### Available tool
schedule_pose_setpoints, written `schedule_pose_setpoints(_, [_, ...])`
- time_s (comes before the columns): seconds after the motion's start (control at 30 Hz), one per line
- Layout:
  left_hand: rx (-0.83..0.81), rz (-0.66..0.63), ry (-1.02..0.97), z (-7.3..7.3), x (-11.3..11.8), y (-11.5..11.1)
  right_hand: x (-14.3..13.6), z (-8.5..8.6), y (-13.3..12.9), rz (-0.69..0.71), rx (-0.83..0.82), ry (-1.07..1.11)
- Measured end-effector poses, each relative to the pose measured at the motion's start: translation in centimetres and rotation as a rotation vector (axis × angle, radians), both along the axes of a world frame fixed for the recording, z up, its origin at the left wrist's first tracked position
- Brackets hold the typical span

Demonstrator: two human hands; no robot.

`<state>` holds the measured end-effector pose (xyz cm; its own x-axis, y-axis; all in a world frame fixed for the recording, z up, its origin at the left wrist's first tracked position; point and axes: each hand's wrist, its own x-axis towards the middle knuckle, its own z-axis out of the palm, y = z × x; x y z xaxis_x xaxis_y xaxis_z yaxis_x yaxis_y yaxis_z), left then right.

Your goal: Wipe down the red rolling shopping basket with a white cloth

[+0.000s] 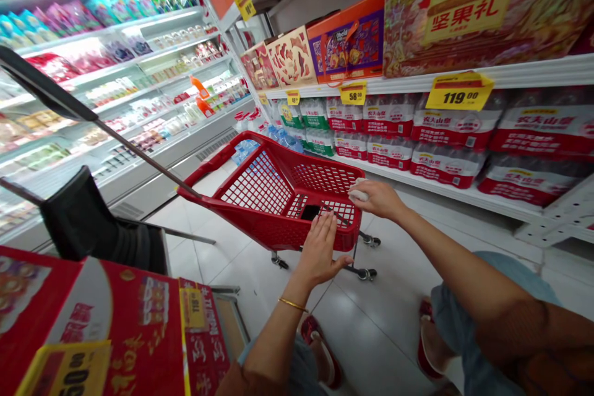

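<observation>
A red plastic shopping cart (283, 236) stands on the tiled floor before me, with a dark flat object (310, 213) lying in its basket. My left hand (320, 250), with a gold bangle on the wrist, is at the cart's near end, fingers stretched out and thumb apart, holding nothing. My right hand (378, 198) is closed around a crumpled white cloth or tissue (359, 190) at the cart's right corner. Whether the cloth touches the rim I cannot tell.
Packs of bottled water (443, 164) and gift boxes (482, 12) fill the right shelf. A refrigerated display (139, 105) runs along the left. A black chair (88, 223) and red cartons (139, 322) stand at the near left.
</observation>
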<state>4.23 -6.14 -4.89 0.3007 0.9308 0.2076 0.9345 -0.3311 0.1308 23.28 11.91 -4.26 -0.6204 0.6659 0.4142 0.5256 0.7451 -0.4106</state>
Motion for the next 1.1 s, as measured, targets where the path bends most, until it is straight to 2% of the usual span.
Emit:
schedule_pose_setpoints(0.1, [0.007,-0.005,0.010,-0.3,-0.1,0.0,0.1,0.2,-0.9,-0.021,0.035,0.025])
schedule_pose_setpoints(0.2, [0.029,-0.010,0.017,-0.7,-0.2,0.0,-0.2,0.2,-3.7,-0.038,0.099,0.153])
schedule_pose_setpoints(0.33, [0.051,-0.009,0.011,-1.1,-0.1,-0.1,-1.4,-0.9,-8.4,0.001,0.146,0.293])
schedule_pose_setpoints(0.47, [0.055,-0.006,-0.011,-1.0,-0.1,-0.2,-2.0,-2.0,-10.2,-0.023,0.153,0.299])
schedule_pose_setpoints(0.67, [0.029,-0.011,-0.034,-0.6,-0.2,0.0,-1.4,-1.5,-8.5,0.032,0.133,0.174])
schedule_pose_setpoints(0.9, [0.031,-0.021,-0.037,-0.2,-0.1,0.1,0.1,-2.2,-5.6,-0.006,0.069,0.150])
schedule_pose_setpoints(1.1, [0.030,-0.017,-0.025,-0.2,0.0,0.2,0.4,-1.4,-2.5,-0.049,0.010,0.106])
